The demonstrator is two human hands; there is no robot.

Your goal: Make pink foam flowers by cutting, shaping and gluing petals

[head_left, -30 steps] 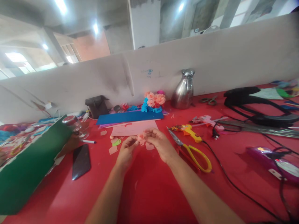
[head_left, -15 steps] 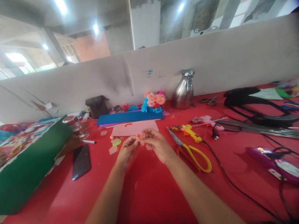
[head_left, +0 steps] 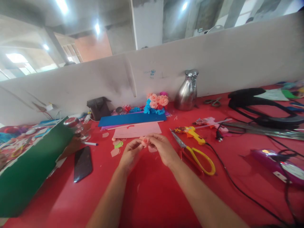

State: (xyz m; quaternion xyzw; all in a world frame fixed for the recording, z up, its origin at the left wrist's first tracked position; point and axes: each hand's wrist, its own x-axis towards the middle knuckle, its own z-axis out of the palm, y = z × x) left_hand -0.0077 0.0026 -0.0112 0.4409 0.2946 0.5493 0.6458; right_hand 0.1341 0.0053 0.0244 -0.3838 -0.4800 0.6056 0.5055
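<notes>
A small peach paper flower (head_left: 144,142) is pinched between my two hands above the red table. My left hand (head_left: 130,154) grips its left side with thumb and fingertips. On the other side my right hand (head_left: 161,148) closes its fingers on the petals. Loose cut petals (head_left: 115,152) in peach and green lie left of my hands, and a pink foam sheet (head_left: 136,129) is just behind them. To the right rest large scissors (head_left: 198,160) with yellow handles and a yellow glue gun (head_left: 193,134).
Finished flowers (head_left: 157,103) stand at the back beside a steel jug (head_left: 187,91). A phone (head_left: 82,164) and a green box (head_left: 30,171) are at left. A purple device (head_left: 277,167) and black cables (head_left: 232,182) occupy the right.
The flower has tipped and shifted slightly down and right, its petals now facing differently. Both hands keep hold, with the fingers slightly re-placed.
</notes>
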